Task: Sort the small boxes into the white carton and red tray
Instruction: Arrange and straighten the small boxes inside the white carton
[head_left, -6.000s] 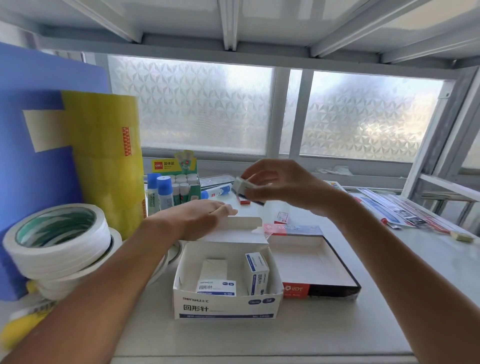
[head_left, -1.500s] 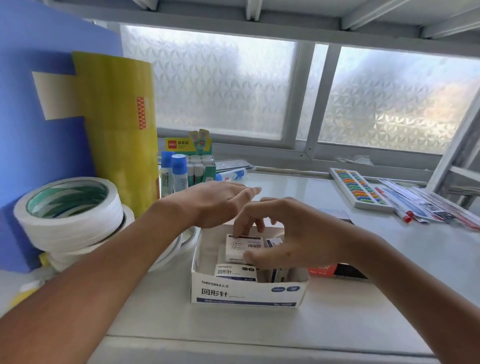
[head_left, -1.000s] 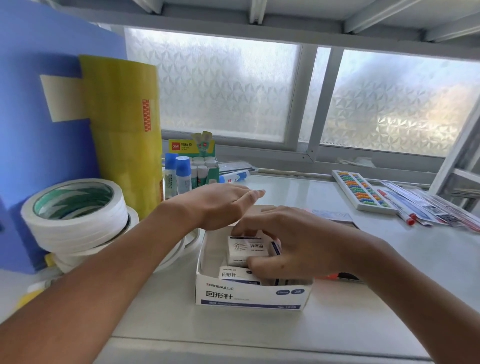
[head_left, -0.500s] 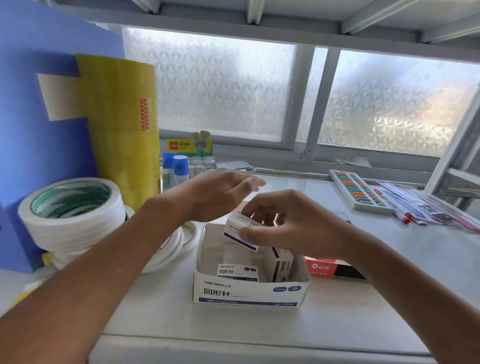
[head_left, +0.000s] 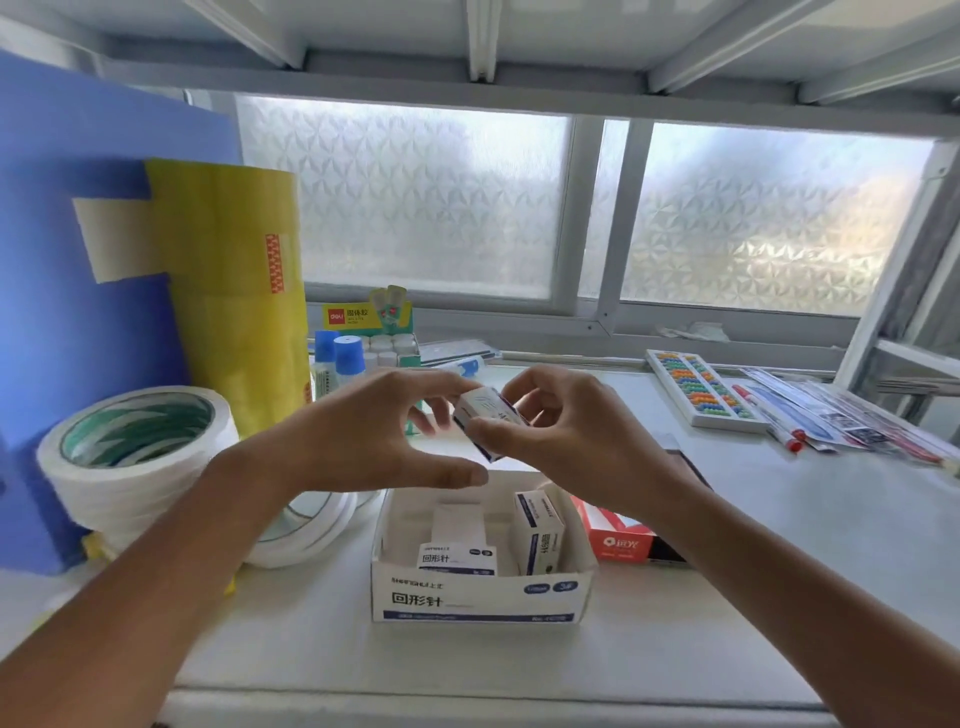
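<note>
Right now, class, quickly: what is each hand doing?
Left hand: open, fingers reaching to the small box, held above the white carton.
Right hand: pinching that box.

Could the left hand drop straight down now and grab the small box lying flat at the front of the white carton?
Probably yes. The left hand hovers just above the white carton, whose top is open, and holds nothing. The flat small box lies uncovered at the front left; only the upright box beside it crowds the right.
</note>
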